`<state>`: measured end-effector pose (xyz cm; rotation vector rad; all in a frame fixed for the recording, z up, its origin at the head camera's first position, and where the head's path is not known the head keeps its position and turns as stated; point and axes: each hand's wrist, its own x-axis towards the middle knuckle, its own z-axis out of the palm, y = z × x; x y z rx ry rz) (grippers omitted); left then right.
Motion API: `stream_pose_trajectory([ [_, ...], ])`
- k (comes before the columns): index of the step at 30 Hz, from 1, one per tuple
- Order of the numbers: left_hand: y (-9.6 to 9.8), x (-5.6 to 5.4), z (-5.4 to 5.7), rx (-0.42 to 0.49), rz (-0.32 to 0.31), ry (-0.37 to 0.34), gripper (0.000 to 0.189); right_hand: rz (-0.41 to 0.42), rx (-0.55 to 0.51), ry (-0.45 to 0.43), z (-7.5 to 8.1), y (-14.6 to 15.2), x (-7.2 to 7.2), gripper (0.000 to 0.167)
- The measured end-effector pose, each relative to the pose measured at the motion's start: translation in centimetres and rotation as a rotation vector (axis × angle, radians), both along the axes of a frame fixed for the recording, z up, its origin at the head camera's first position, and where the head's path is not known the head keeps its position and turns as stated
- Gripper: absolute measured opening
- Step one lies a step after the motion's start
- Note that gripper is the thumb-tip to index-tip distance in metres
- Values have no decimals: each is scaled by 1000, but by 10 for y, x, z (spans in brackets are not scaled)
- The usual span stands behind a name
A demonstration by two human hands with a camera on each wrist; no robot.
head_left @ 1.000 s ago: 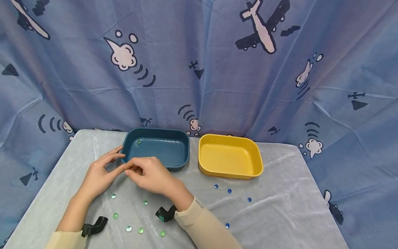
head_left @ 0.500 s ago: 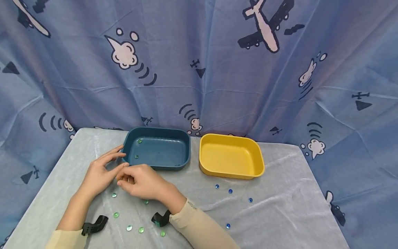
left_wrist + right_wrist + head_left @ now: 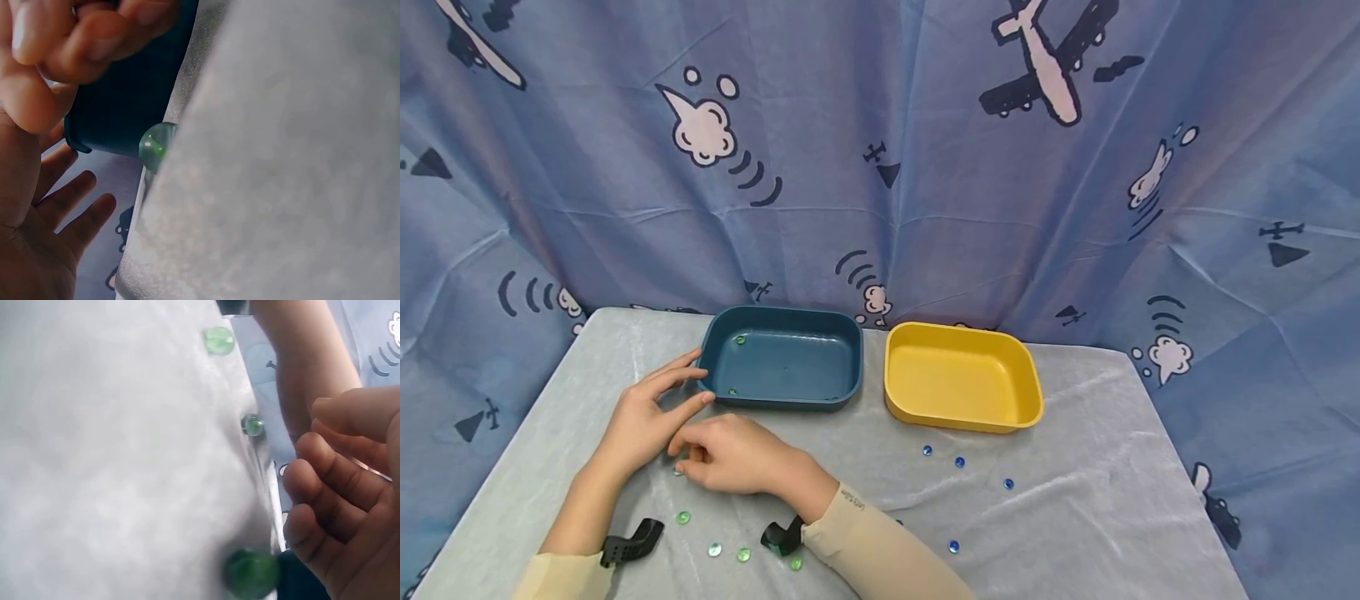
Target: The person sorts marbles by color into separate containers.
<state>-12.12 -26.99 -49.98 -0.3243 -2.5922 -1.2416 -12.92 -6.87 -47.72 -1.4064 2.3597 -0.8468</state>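
Note:
My left hand point(image 3: 643, 425) is at the left side of the dark blue box point(image 3: 782, 405), fingers spread and touching its rim. Inside that box lie two green marbles, one near the back point(image 3: 741, 339) and one near the front point(image 3: 733, 391). Just right of the left hand, my right hand point(image 3: 737, 457) hovers low over the table with loosely bent fingers. Nothing shows between its fingers in the right wrist view. Under its fingertips a green marble point(image 3: 677, 472) is partly hidden. Several more green marbles point(image 3: 683, 517) are spread nearer the front.
To the right of the blue box stands a yellow box point(image 3: 964, 421), with no marbles visible in it. Several blue marbles point(image 3: 959, 462) lie in front of it on the grey cloth point(image 3: 1097, 483). A patterned curtain point(image 3: 820, 167) hangs behind the table.
My right hand has moved from the blue box's front rim down and left to the green marble. The front marble inside the box has shifted left and forward. My left hand stays put.

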Motion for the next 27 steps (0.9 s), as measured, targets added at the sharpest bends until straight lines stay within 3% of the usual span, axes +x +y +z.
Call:
stream_pose_trajectory([
  [7, 0, 1, 2, -4, 7, -9, 36, -5, 71, -9, -6, -5, 2, 23],
  [27, 1, -1, 0, -6, 4, -9, 38, -18, 129, 22, -19, -11, 2, 21],
])
